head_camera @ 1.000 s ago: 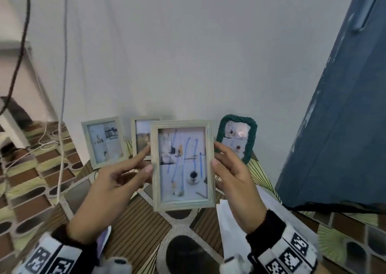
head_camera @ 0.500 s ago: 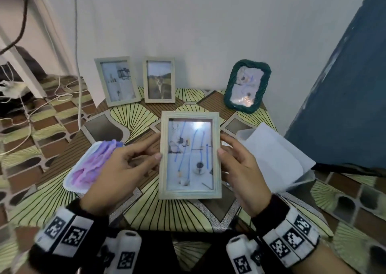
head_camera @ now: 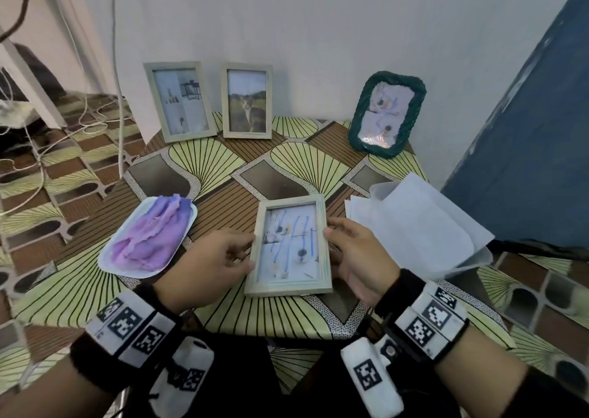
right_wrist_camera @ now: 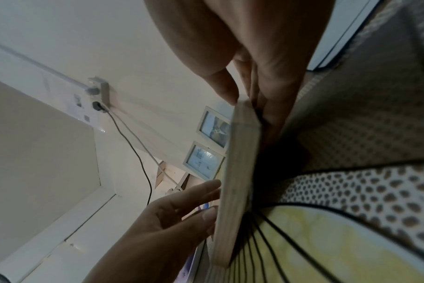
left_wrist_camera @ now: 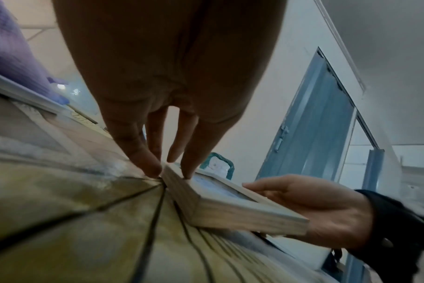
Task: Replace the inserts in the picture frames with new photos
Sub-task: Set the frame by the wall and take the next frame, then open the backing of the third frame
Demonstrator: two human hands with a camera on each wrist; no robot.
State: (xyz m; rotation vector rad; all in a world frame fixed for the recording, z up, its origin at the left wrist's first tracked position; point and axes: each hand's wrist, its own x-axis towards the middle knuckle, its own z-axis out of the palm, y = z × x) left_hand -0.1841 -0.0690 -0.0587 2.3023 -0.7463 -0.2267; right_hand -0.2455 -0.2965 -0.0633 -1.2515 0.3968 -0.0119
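The pale wooden frame (head_camera: 288, 246), held up in the air a second ago in front of the row at the wall, now lies face up on the patterned table (head_camera: 229, 309), or nearly so: its right edge seems a little raised, where the right hand (head_camera: 357, 260) has its thumb on top and its fingers tucked under. The left hand (head_camera: 207, 264) pinches the opposite edge, thumb on the rim and fingertips at the side touching the cloth. So the frame has come down for work; I judge turning it over to reach the backing comes next. Beside it to the right lies a loose stack of white sheets (head_camera: 417, 226); to the left, a white tray of purple cloth (head_camera: 149, 236). Three frames stand against the white wall: two wooden frames (head_camera: 180, 102), a green frame (head_camera: 387, 115). A blue door stands at right
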